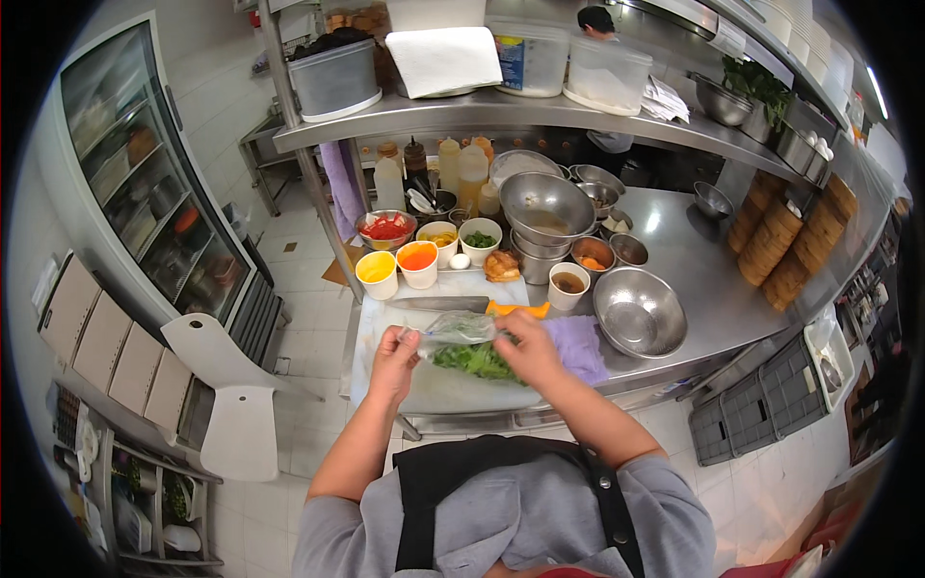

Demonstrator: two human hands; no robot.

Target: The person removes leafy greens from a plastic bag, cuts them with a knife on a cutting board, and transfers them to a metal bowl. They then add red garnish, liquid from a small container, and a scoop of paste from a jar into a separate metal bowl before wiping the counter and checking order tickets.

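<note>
A clear plastic bag [461, 329] is stretched between my two hands above a white cutting board [381, 332]. My left hand [393, 364] pinches its left end, and the right end is gripped by my right hand [528, 345]. Leafy greens [474, 360] show just below the bag; I cannot tell whether they lie inside it or on the board. Beyond the bag lies a knife with an orange handle [520, 308], its blade pointing left. A purple cloth [576, 349] is bunched to the right of my right hand.
Paper cups of yellow sauce [377, 274] and orange sauce [418, 260] line the board's far edge, near an egg [460, 261]. A steel bowl [640, 313] stands at right, with stacked bowls [546, 207] behind. A metal shelf [540, 108] overhangs the counter. A white chair [239, 424] stands left.
</note>
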